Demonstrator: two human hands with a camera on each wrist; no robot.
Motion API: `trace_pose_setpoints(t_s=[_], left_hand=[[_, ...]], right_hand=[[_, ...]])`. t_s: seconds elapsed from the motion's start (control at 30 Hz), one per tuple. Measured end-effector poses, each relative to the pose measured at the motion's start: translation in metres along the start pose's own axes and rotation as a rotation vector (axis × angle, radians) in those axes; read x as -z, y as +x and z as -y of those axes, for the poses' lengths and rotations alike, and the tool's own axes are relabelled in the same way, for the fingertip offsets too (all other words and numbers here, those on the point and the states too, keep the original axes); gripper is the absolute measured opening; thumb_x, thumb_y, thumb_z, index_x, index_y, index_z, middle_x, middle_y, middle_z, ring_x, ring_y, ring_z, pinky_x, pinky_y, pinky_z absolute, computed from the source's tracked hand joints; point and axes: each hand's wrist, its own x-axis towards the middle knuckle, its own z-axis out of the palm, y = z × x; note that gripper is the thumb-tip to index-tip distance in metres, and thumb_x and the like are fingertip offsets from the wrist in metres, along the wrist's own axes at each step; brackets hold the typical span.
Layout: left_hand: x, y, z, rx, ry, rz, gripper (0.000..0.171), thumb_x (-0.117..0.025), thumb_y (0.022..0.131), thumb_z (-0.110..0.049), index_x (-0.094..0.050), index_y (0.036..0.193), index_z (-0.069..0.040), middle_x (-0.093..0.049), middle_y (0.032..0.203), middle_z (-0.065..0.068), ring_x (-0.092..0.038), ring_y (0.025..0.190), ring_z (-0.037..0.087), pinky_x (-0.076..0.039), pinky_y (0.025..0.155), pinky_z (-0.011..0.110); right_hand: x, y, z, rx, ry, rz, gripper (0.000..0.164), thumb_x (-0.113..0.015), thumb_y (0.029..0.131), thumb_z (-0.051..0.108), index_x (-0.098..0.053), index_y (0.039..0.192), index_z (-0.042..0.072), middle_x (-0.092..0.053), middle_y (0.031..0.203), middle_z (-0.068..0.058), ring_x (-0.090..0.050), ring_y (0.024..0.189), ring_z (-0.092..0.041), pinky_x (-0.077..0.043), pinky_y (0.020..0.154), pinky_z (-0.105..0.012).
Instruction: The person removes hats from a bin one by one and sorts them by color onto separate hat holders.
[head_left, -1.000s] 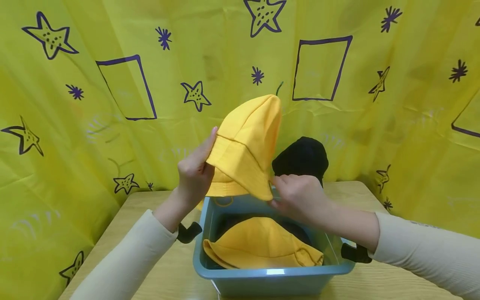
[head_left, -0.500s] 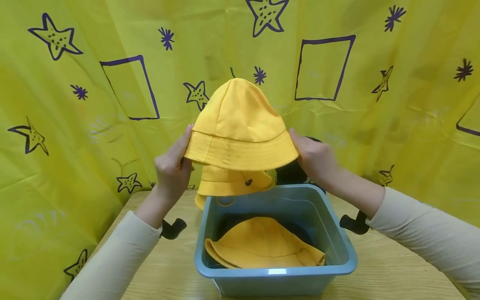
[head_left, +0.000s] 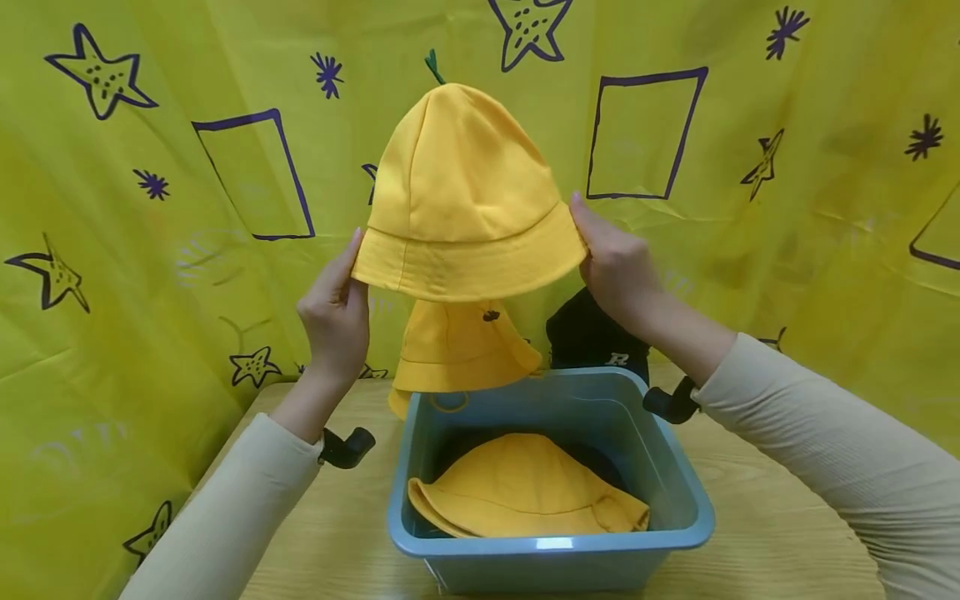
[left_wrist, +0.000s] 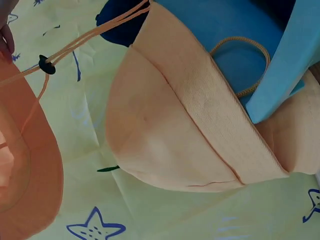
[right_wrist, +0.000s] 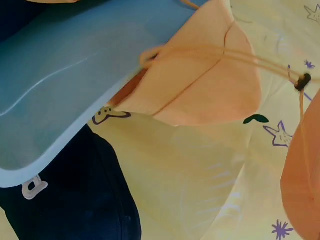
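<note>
A yellow bucket hat with a small green stem on its crown is held up in front of the curtain. My left hand pinches its brim at the left, thumb on the outside. At the right end of the brim, my right hand grips it the same way. The hat's underside shows at the edge of the left wrist view, where a cord with a dark toggle hangs from it. Below and behind, a second yellow bucket hat overlaps the bin's back left rim.
A blue-grey plastic bin stands on the wooden table. Inside lies a folded yellow hat over something dark. Behind the bin's right side is a black cap with a white letter. A yellow curtain with drawn stars hangs behind.
Both hands have raised the hat. Its brim has swung from a slant to nearly level, facing the camera. My right hand moved up from above the bin to the brim's right end.
</note>
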Motion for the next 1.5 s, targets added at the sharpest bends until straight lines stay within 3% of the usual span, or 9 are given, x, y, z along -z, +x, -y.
trace_pose_setpoints(t_s=[0.23,0.37,0.6,0.77,1.17,1.27,1.3,1.4,1.5], left_hand=[[0.0,-0.001,0.016,0.124,-0.053,0.055,0.029,-0.055,0.093,0.0,-0.062,0.121,-0.001,-0.065,0.118,0.013,-0.062,0.11,0.023,-0.049,0.09,0.022],[0.001,-0.003,0.029,0.223,-0.042,0.106,0.029,-0.052,0.095,-0.001,-0.061,0.123,-0.002,-0.058,0.128,0.014,-0.053,0.123,0.018,-0.045,0.097,0.025],[-0.001,-0.009,0.048,0.495,-0.084,0.195,0.032,-0.047,0.099,-0.007,-0.058,0.128,-0.009,-0.05,0.139,0.007,-0.043,0.131,0.01,-0.04,0.102,0.023],[-0.004,-0.025,0.059,0.657,-0.079,0.295,0.032,-0.047,0.1,-0.013,-0.056,0.131,-0.014,-0.045,0.143,0.001,-0.039,0.133,0.008,-0.038,0.104,0.024],[-0.006,-0.058,0.078,0.797,-0.086,0.373,0.034,-0.046,0.1,-0.012,-0.054,0.133,-0.013,-0.039,0.147,0.002,-0.035,0.137,0.012,-0.036,0.106,0.029],[-0.007,-0.069,0.081,0.826,-0.071,0.406,0.034,-0.047,0.1,-0.013,-0.054,0.133,-0.013,-0.038,0.147,0.004,-0.035,0.136,0.012,-0.037,0.105,0.028],[-0.007,-0.073,0.082,0.837,-0.067,0.417,0.034,-0.047,0.1,-0.014,-0.054,0.133,-0.013,-0.038,0.147,0.004,-0.036,0.136,0.012,-0.038,0.104,0.028],[-0.004,-0.084,0.084,0.869,-0.057,0.449,0.035,-0.047,0.1,-0.014,-0.053,0.134,-0.013,-0.038,0.147,0.005,-0.036,0.136,0.014,-0.039,0.103,0.029],[-0.001,-0.094,0.083,0.892,-0.054,0.466,0.036,-0.046,0.1,-0.013,-0.052,0.135,-0.011,-0.038,0.147,0.007,-0.035,0.137,0.017,-0.038,0.105,0.031]], right_hand=[[-0.021,0.01,-0.002,-0.016,0.014,-0.005,0.033,-0.054,0.093,-0.001,-0.053,0.124,-0.015,-0.058,0.121,-0.028,-0.062,0.105,-0.039,-0.053,0.082,-0.045],[-0.041,0.01,-0.002,-0.043,0.014,0.049,0.035,-0.053,0.094,0.0,-0.052,0.126,-0.014,-0.057,0.124,-0.026,-0.06,0.111,-0.036,-0.051,0.086,-0.043],[-0.068,-0.002,-0.002,-0.125,0.044,0.145,0.038,-0.05,0.096,0.002,-0.049,0.132,-0.009,-0.053,0.131,-0.022,-0.055,0.119,-0.032,-0.048,0.093,-0.04],[-0.079,-0.018,-0.002,-0.188,0.081,0.22,0.04,-0.049,0.096,0.002,-0.048,0.135,-0.004,-0.051,0.135,-0.02,-0.051,0.123,-0.031,-0.048,0.094,-0.04],[-0.093,-0.043,0.001,-0.395,0.181,0.587,0.046,-0.04,0.099,-0.002,-0.038,0.144,0.004,-0.04,0.145,-0.017,-0.044,0.129,-0.03,-0.042,0.101,-0.041],[-0.095,-0.053,0.001,-0.491,0.211,0.705,0.047,-0.037,0.101,0.001,-0.032,0.147,0.006,-0.037,0.146,-0.017,-0.059,0.111,-0.033,-0.045,0.098,-0.042],[-0.095,-0.056,0.002,-0.515,0.216,0.738,0.046,-0.036,0.101,0.002,-0.032,0.147,0.006,-0.046,0.141,-0.019,-0.065,0.098,-0.033,-0.05,0.091,-0.041],[-0.097,-0.065,0.005,-0.538,0.221,0.829,0.033,-0.035,0.102,0.005,-0.041,0.134,0.0,-0.065,0.106,-0.024,-0.062,0.06,-0.032,-0.054,0.063,-0.039],[-0.098,-0.071,0.009,-0.519,0.231,0.881,0.01,-0.039,0.101,0.007,-0.046,0.106,0.005,-0.058,0.071,-0.014,-0.056,0.053,-0.026,-0.042,0.047,-0.035]])
